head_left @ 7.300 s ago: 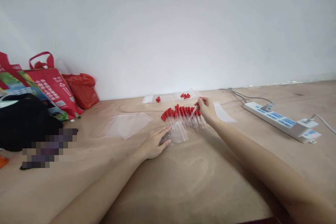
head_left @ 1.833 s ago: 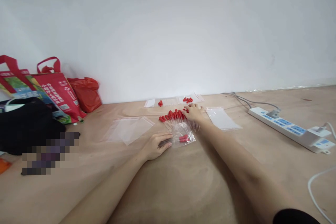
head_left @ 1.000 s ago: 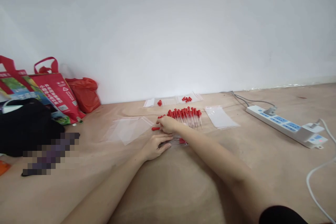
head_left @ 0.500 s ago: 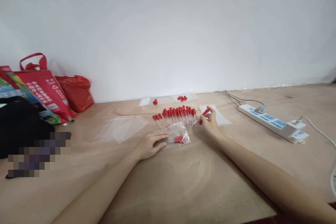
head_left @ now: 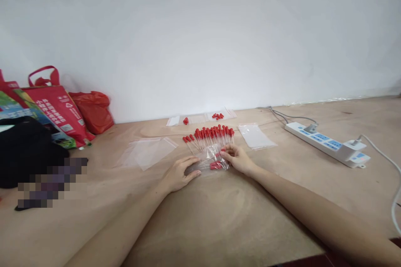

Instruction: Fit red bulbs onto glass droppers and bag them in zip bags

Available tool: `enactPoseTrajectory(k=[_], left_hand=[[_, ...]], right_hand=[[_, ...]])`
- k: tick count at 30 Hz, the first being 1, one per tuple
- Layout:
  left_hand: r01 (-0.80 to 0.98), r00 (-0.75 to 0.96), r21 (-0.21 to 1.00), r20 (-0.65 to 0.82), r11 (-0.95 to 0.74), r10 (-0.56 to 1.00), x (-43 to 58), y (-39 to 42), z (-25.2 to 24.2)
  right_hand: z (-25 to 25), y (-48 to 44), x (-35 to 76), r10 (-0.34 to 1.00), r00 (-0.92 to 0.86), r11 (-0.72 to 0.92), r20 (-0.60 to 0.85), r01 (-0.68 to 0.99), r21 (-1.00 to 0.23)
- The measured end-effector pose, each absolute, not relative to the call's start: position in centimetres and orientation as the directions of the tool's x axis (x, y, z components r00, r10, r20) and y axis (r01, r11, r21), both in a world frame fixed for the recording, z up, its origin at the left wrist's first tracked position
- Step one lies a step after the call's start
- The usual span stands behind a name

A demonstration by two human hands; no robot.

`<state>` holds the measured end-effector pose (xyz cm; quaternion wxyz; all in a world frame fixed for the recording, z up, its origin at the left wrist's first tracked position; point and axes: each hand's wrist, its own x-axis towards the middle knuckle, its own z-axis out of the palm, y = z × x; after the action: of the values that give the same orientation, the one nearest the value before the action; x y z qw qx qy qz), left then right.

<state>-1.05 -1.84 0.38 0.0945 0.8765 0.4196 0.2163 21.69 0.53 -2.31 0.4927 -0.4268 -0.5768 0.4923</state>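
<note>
Along its left end, a clear plastic bag [head_left: 212, 150] is held between the fingers and thumb of my left hand [head_left: 181, 173]. Inside the bag lie droppers with red rubber bulbs [head_left: 215, 165]. My right hand [head_left: 237, 159] pinches another dropper by its red bulb [head_left: 222, 150] at the bag's right side, its thin tube pointing left; whether the tube is fully inside is hard to make out. Just beyond the bag, several droppers [head_left: 214, 132] lie in a fanned row, red bulbs away from me.
Flat clear bags [head_left: 150, 152] lie at left, a stack of bags [head_left: 257, 135] at right. Loose red bulbs [head_left: 217, 116] rest on bags by the wall. A power strip [head_left: 322, 142] with cables stands right; red bags [head_left: 56, 106] and a black item [head_left: 31, 150] sit left.
My right hand has come left and nearer with the dropper, from beside the stack of bags to the clear bag. My left hand stays on the bag.
</note>
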Motion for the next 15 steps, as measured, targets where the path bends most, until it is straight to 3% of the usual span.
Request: enactPoseTrajectory(k=[8, 10, 12, 15], left_hand=[[0.675, 0.568, 0.361, 0.303, -0.643, 0.765, -1.0, -1.8, 0.5], [0.662, 0.574, 0.360, 0.320, -0.657, 0.753, -1.1, -1.8, 0.5], [0.635, 0.591, 0.356, 0.348, -0.686, 0.728, -1.1, -1.8, 0.4], [0.561, 0.650, 0.370, 0.358, -0.741, 0.670, -1.2, -1.6, 0.2]], right_hand=[[-1.4, 1.0, 23.2, 0.799, -0.574, 0.358, 0.177, 0.219, -0.908], [-1.2, 1.6, 23.9, 0.848, -0.486, 0.383, 0.210, 0.288, -0.878], [-1.2, 2.5, 24.7, 0.926, -0.255, 0.364, 0.278, 0.407, -0.838], [-1.3, 4.4, 25.7, 0.940, 0.060, 0.242, 0.337, 0.581, -0.777]])
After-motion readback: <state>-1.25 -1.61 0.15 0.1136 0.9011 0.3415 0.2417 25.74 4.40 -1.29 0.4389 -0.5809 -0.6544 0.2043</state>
